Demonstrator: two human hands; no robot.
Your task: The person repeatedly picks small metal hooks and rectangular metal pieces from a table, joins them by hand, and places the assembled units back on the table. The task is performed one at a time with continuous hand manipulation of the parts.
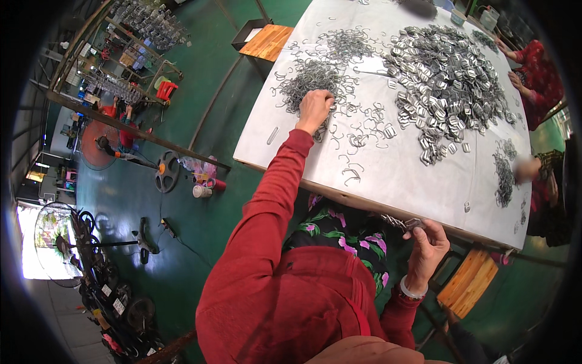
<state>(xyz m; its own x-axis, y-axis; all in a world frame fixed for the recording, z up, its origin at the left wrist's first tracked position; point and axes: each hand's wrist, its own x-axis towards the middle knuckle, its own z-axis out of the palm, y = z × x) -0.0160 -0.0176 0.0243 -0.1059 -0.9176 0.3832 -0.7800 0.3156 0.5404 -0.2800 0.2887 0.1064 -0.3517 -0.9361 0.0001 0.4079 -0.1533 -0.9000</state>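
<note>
2 hands busy! Left hand (316, 110), narrowly pinched, contents unclear, met the hooks (308, 77) at 12 o'clock; right hand (428, 247) held metal pieces (395, 222) at 4 o'clock. Hooks looked light, stiff, slick: mid-wire suited gripping.

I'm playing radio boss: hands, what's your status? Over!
Left hand at the hook pile, grip unclear. Right hand holding metal pieces. Buckle heap right of that pile.

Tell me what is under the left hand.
Bent grey metal pieces show around the left hand, on the white tabletop. What lies directly beneath is covered; whether it grips any cannot be told.
</note>
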